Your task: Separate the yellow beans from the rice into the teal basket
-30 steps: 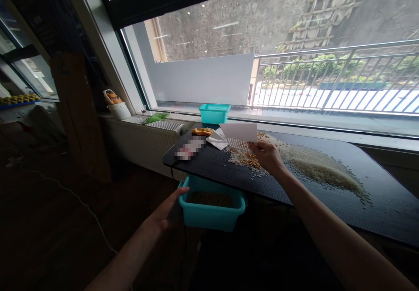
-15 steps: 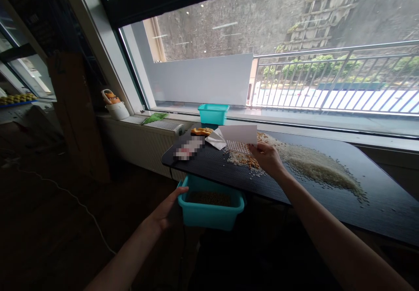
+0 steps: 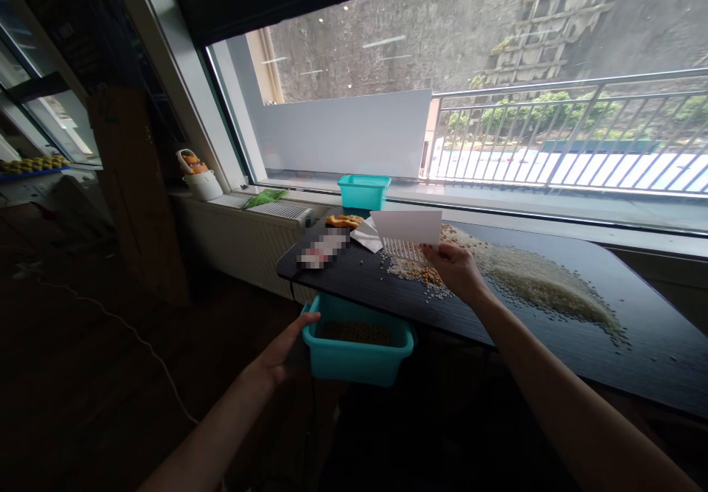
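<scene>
My left hand [image 3: 285,348] grips the left rim of a teal plastic bin [image 3: 354,361], its thumb over the edge. The bin hangs below the table's front edge, with small dark grains in its bottom. In my right hand [image 3: 452,267] is a white card [image 3: 406,228] with a row of comb-like slits along its lower part. Fingers pinch the card's lower right corner, and it stands tilted over the tabletop. Yellow-orange kernels [image 3: 431,276] mixed with pale grains lie beneath and beside it. A larger heap of rice-like grains [image 3: 553,285] spreads to the right.
The dark table [image 3: 625,374] stands beside the window. Behind it is a second teal bin [image 3: 363,192]. Folded white paper [image 3: 366,235], a yellow-orange item [image 3: 344,221] and a blurred-out object [image 3: 324,250] lie at the table's left. A radiator [image 3: 243,245] runs along the wall.
The card in my right hand has shifted slightly to the right. My left hand and the bin keep nearly the same place, and the whole view has moved a little.
</scene>
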### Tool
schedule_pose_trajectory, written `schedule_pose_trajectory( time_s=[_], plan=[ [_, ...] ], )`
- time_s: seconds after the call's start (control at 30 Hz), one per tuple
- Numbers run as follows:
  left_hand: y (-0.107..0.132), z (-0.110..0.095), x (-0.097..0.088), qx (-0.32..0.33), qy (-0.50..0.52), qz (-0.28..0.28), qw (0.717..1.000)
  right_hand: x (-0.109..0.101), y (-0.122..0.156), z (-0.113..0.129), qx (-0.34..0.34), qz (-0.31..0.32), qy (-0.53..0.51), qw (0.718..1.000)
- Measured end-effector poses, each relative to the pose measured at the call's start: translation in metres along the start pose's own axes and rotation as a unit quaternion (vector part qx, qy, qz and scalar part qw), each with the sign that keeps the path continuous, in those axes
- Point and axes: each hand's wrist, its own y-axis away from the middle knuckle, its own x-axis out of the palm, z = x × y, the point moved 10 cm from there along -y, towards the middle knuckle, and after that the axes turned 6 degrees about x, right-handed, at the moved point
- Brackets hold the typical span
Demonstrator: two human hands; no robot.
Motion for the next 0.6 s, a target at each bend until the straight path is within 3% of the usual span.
schedule_pose_trajectory(
  time_s=[0.13,0.37,0.6],
  plan=[
    [-0.002,0.0,-0.005,-0.006,-0.006,-0.002,1.0,0.008,0.004,0.0,-0.011,0.016,-0.01,1.0],
    [0.0,-0.005,-0.018,-0.015,-0.01,-0.015,1.0,0.038,0.015,0.014,-0.032,0.107,-0.114,0.987],
    [0.005,-0.019,-0.035,-0.024,-0.01,-0.01,1.0,0.073,0.004,0.018,-0.018,0.081,-0.135,0.987]
  ],
)
